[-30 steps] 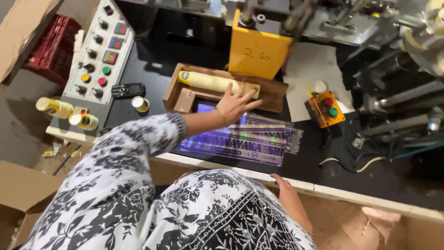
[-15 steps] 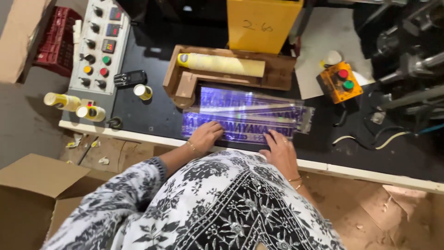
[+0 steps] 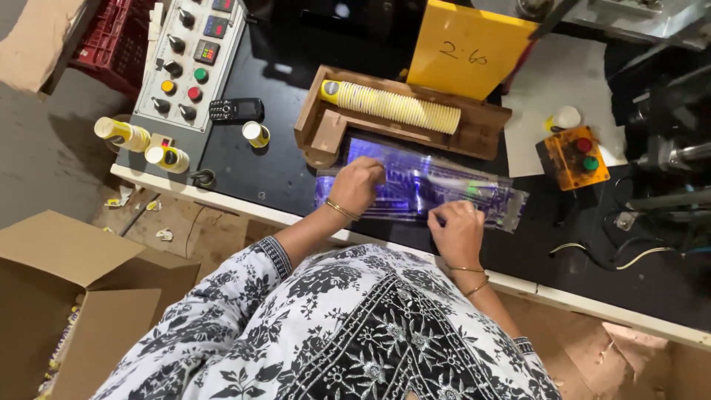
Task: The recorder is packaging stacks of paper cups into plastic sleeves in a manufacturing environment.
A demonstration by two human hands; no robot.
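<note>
left hand point(image 3: 358, 185): grip pinching the purple plastic sleeves point(image 3: 422, 187)
right hand point(image 3: 458, 231): grip pinching their near edge
risk: slippery sleeves may slide apart on the table point(image 3: 281, 167)

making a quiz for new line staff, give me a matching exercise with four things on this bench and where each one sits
Things:
1. long yellow stack of nested paper cups
2. small black mobile phone
3. orange button box with red and green buttons
4. clear plastic sleeves with purple print

Places:
A. under both hands, at the near edge of the black bench
B. lying in the wooden tray
C. right of the tray, beside a white sheet
D. just right of the grey control panel

Pairs: 1-B, 2-D, 3-C, 4-A
</note>
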